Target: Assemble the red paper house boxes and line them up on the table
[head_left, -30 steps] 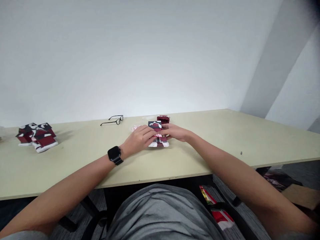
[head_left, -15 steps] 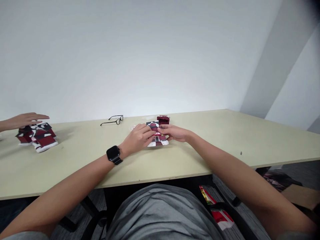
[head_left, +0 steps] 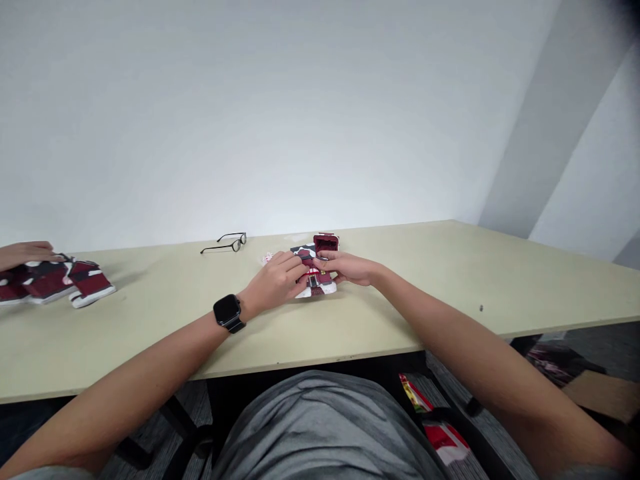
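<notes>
A small dark-red model house (head_left: 325,278) with a grey-and-white snowy roof and white base is in front of me at the middle of the table. My left hand (head_left: 283,275), wearing a black watch, has its fingers closed on the house's left side. From the right, my right hand (head_left: 354,267) grips the house with its thumb on the front. The fingers cover much of the middle. Just behind stands a dark-red, open-topped piece (head_left: 327,243). A small red-and-white item (head_left: 267,257) lies beyond my left hand, too small to name.
Black-framed glasses (head_left: 233,245) lie towards the wall. At the far left another person's hand (head_left: 27,254) is on similar dark-red house pieces (head_left: 93,281). A small dark speck (head_left: 481,308) is on the table (head_left: 420,307) at right. A cardboard box (head_left: 603,395) sits below.
My hands stay on the model house, which has tilted slightly. The other person's hand has moved left and lower, and their house pieces now spread further left.
</notes>
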A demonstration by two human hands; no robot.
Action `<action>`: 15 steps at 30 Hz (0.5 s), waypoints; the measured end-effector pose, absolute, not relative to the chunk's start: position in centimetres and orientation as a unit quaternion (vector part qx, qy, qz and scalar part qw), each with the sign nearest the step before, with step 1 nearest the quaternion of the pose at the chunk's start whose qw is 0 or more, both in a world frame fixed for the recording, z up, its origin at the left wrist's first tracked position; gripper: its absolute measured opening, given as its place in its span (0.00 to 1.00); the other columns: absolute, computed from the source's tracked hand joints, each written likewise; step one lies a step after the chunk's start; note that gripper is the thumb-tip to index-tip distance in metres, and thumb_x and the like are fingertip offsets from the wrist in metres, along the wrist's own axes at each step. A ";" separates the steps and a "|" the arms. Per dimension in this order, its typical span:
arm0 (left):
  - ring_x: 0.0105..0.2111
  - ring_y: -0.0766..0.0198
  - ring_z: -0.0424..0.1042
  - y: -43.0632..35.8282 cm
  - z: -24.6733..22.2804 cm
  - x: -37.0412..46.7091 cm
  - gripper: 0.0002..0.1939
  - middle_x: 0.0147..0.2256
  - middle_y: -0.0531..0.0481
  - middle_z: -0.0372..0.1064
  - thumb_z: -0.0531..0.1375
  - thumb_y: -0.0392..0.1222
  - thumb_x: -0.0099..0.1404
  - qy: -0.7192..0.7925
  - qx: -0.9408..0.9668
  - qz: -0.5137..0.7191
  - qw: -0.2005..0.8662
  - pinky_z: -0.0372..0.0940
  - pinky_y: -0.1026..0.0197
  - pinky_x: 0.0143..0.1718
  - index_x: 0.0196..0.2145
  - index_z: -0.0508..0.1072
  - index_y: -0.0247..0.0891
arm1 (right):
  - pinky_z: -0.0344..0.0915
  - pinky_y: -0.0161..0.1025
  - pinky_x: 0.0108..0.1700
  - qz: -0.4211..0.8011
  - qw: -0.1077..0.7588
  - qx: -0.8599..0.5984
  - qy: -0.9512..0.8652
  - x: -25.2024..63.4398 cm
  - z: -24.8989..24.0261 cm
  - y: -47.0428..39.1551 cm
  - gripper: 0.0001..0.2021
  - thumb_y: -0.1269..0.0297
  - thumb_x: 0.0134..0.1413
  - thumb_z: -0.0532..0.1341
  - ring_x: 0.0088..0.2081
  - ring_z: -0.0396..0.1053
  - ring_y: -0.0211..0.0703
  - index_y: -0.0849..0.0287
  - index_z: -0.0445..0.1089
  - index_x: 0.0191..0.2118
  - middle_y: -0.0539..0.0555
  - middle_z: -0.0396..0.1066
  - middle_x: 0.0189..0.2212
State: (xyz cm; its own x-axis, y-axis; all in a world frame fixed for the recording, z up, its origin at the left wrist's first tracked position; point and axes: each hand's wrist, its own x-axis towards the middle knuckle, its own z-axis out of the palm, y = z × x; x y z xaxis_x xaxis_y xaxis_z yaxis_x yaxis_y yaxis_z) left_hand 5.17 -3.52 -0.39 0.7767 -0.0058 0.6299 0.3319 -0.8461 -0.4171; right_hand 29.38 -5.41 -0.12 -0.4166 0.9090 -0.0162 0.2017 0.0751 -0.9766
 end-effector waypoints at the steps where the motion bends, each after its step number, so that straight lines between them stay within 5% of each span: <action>1: 0.40 0.57 0.72 -3.5 -0.4 5.1 0.09 0.36 0.45 0.75 0.56 0.39 0.75 -0.089 -0.905 -0.321 0.266 0.66 0.53 0.44 0.42 0.76 0.37 | 0.73 0.37 0.44 0.530 0.334 -0.428 -0.651 29.4 -0.1 -5.5 0.29 0.42 0.56 0.70 0.56 0.70 0.48 0.49 0.70 0.59 0.56 0.70 0.60; 15: 0.41 0.58 0.74 -3.1 -0.7 5.0 0.09 0.40 0.46 0.78 0.57 0.37 0.75 -0.081 -0.922 -0.312 0.215 0.67 0.52 0.46 0.42 0.78 0.38 | 0.71 0.45 0.59 0.497 0.326 -0.376 -0.711 29.7 -0.5 -5.4 0.36 0.56 0.47 0.78 0.57 0.71 0.49 0.54 0.67 0.61 0.57 0.72 0.58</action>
State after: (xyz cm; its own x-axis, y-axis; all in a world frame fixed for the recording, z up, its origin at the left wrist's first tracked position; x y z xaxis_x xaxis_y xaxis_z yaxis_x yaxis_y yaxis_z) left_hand 5.04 -3.10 -0.75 0.7917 0.0153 0.6107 0.2834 -0.8948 -0.3450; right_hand 29.68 -5.42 -0.50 -0.5053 0.8583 0.0901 0.2114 0.2243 -0.9513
